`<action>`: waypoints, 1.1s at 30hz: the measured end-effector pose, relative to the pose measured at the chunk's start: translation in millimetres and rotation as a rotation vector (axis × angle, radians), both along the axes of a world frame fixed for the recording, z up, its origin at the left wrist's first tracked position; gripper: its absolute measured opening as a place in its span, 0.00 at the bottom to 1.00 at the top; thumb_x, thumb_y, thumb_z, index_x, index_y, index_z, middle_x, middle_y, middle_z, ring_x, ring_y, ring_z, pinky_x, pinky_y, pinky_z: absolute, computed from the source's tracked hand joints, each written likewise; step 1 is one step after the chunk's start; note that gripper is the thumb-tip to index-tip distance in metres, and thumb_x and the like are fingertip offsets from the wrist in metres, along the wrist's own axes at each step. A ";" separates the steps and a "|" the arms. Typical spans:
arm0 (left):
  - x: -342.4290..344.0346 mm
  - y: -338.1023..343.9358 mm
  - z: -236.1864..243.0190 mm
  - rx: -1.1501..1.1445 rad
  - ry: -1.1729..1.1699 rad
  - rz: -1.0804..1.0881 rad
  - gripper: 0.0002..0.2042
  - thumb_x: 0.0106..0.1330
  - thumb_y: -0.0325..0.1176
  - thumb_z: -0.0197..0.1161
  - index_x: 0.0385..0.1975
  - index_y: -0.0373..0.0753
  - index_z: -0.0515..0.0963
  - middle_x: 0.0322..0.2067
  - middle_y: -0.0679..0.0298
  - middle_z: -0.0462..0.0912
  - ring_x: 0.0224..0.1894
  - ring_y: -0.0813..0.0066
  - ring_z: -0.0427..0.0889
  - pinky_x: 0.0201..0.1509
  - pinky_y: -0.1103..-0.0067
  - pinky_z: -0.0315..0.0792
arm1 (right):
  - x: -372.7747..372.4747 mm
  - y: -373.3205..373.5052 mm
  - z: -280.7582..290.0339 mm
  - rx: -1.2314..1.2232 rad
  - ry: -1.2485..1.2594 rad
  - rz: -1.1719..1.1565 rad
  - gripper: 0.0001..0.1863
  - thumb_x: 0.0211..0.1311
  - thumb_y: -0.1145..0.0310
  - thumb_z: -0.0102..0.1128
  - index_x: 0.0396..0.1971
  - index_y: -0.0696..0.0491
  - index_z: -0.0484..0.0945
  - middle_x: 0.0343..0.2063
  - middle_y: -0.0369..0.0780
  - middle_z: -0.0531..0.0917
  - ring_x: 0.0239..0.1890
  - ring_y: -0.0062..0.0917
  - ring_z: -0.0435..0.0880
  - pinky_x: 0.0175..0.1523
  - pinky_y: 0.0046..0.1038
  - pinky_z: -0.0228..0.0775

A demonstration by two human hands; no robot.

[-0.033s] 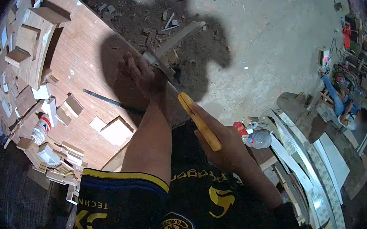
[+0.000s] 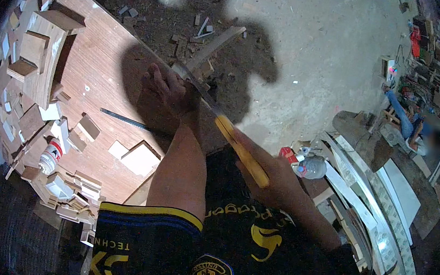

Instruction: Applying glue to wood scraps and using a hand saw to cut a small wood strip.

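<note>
My right hand (image 2: 267,173) is wrapped round the yellow handle of a handsaw (image 2: 241,152). The narrow blade slants up and left to the edge of the wooden workbench (image 2: 98,37), close beside my left hand (image 2: 170,89). That hand lies in deep shadow at the bench edge, fingers bent over a piece of wood (image 2: 179,70) whose pale end shows beside the blade; most of it is hidden. A loose dark saw blade (image 2: 123,118) lies on the bench to the left of my forearm, near a pale square block (image 2: 140,158).
Wooden box-like pieces (image 2: 37,51) and a white bottle with a red label (image 2: 50,156) crowd the bench's left side. Offcuts (image 2: 217,45) litter the floor beyond. At right are a clear plastic bottle (image 2: 313,167), long curved panels (image 2: 370,201) and a seated person (image 2: 416,132).
My right hand and the saw have slid slightly down and right, drawn back toward me. My left hand stays in place at the bench edge.
</note>
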State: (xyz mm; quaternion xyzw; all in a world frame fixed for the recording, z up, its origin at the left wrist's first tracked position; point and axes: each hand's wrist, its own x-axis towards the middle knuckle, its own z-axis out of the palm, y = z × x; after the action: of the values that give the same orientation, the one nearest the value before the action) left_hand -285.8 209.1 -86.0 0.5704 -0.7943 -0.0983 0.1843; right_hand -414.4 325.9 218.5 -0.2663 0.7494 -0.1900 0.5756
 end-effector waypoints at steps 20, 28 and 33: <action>-9.9 -7.3 18.9 0.031 0.060 -0.007 0.35 0.69 0.64 0.43 0.40 0.30 0.78 0.61 0.42 0.65 0.69 0.35 0.54 0.71 0.45 0.47 | -10.4 36.1 16.9 -0.147 0.100 0.093 0.43 0.57 0.72 0.61 0.72 0.42 0.53 0.33 0.52 0.84 0.31 0.49 0.85 0.37 0.41 0.79; 1.3 -6.6 -8.3 -0.117 0.088 -0.024 0.37 0.67 0.67 0.43 0.36 0.30 0.78 0.59 0.43 0.67 0.68 0.35 0.55 0.71 0.43 0.46 | -13.9 30.8 37.5 -0.042 -0.015 0.163 0.45 0.59 0.67 0.61 0.74 0.37 0.47 0.30 0.53 0.83 0.28 0.41 0.86 0.36 0.38 0.80; -19.2 -4.0 37.9 0.221 0.249 0.108 0.38 0.66 0.67 0.46 0.46 0.30 0.78 0.61 0.43 0.65 0.68 0.37 0.58 0.70 0.50 0.55 | -8.7 17.7 50.1 0.023 0.010 0.126 0.43 0.60 0.69 0.59 0.74 0.37 0.48 0.29 0.53 0.83 0.27 0.40 0.86 0.33 0.37 0.80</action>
State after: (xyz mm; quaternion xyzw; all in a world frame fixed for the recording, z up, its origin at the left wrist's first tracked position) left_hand -305.0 205.1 -48.0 0.6123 -0.7181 -0.2450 0.2222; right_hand -423.2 343.6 268.5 -0.3071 0.7363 -0.1432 0.5857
